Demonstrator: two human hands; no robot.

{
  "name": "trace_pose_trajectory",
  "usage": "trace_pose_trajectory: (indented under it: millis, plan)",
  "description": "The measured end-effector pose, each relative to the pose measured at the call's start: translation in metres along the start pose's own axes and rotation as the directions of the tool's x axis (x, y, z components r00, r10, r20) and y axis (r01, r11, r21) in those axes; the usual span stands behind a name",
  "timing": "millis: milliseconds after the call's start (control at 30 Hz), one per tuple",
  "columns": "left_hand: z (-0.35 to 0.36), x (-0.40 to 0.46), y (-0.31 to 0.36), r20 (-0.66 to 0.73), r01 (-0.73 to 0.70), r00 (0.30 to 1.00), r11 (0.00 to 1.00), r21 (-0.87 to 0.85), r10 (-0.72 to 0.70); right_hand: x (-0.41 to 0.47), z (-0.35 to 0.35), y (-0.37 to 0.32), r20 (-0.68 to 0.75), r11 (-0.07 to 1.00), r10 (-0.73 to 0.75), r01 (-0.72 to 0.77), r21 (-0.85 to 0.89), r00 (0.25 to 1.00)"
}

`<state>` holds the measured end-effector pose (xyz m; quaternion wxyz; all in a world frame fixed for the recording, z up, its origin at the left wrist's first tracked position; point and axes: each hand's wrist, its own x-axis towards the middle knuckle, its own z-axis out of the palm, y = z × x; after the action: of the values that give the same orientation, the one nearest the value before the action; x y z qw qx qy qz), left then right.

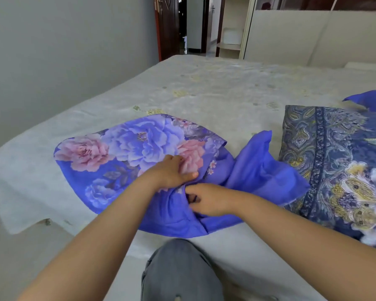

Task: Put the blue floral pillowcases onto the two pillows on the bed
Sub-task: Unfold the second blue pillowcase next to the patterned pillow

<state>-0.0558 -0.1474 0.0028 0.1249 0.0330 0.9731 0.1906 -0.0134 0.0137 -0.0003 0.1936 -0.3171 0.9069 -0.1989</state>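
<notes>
Working in the head view, we see the blue floral pillowcase (139, 161) lying at centre on the bed (204, 88), apparently already filled. Our left hand (172, 170) rests on its top near the open end, fingers mostly straight, thumb against the cloth. Our right hand (206, 199), at 5 o'clock from the left, curls its fingers into the bunched plain-blue flap. At 3 o'clock lies a second pillow (334, 170) in a paisley cover. We judge the fabric thin, limp, slightly slick; best gripped at the hem corners of the opening.
</notes>
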Motion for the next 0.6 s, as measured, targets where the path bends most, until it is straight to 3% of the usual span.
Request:
trace_pose_trajectory:
  millis: [67, 133, 200, 333, 433, 533, 600]
  plan:
    - [0.006, -0.001, 0.006, -0.06, -0.026, 0.998, 0.999, -0.029, 0.025, -0.004, -0.01, 0.009, -0.138, 0.958, 0.043, -0.08, -0.275, 0.99]
    - [0.011, -0.002, 0.017, -0.062, -0.086, 0.995, 0.977, -0.196, 0.075, -0.007, -0.017, 0.021, -0.251, 0.882, 0.085, -0.19, -0.431, 0.964]
    - [0.014, -0.006, 0.025, -0.042, -0.13, 0.991, 0.949, -0.287, 0.123, -0.004, -0.018, 0.032, -0.297, 0.881, 0.123, -0.242, -0.406, 0.947]
    - [0.022, -0.002, 0.026, -0.154, -0.085, 0.984, 0.994, 0.063, 0.093, 0.004, -0.008, 0.043, -0.243, 0.952, 0.145, -0.202, -0.228, 0.959]
    - [0.027, 0.004, 0.023, -0.238, -0.023, 0.97, 0.991, 0.13, 0.054, 0.007, 0.002, 0.044, -0.346, 0.967, 0.123, -0.191, -0.169, 0.93]
    - [0.024, 0.002, 0.023, -0.381, -0.051, 0.924, 0.999, -0.014, 0.042, 0.005, 0.003, 0.047, -0.385, 0.962, 0.164, -0.234, -0.141, 0.908]
    - [0.009, -0.003, 0.02, -0.62, -0.133, 0.779, 0.94, -0.315, -0.098, 0.002, 0.004, 0.049, -0.319, 0.948, 0.177, -0.248, -0.198, 0.931]
